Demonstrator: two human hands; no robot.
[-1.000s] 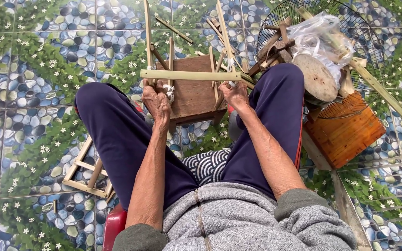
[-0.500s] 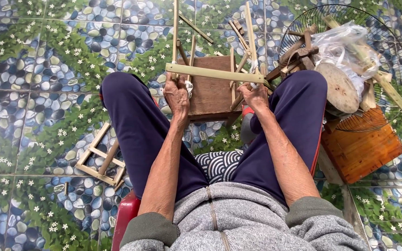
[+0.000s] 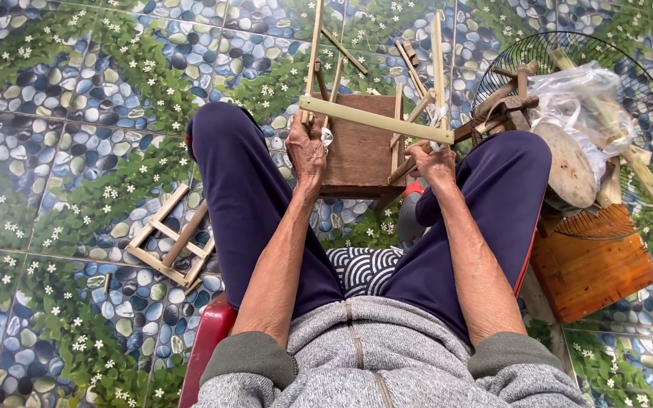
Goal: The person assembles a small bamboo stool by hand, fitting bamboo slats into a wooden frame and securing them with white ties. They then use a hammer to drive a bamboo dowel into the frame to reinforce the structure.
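A frame of pale bamboo sticks [image 3: 376, 119] stands over a small brown wooden stool [image 3: 358, 153] between my knees. My left hand [image 3: 307, 149] grips the frame's left upright where it meets the crossbar, near a bit of white tie. My right hand [image 3: 432, 160] grips the right end, closed around white string at the joint of the crossbar and the right upright. Both forearms reach forward over my dark blue trousers.
A finished small bamboo ladder frame [image 3: 171, 243] lies on the pebble-patterned floor at left. At right stand an orange-brown wooden box [image 3: 595, 268], a wire fan guard [image 3: 636, 98], a clear plastic bag [image 3: 580, 98] and a round wooden disc [image 3: 567, 165]. I sit on a red stool [image 3: 205, 347].
The view has shifted, so the frame and hands sit further right and lower in the picture. The crossbar now tilts down to the right. Both hands keep their grip on the frame.
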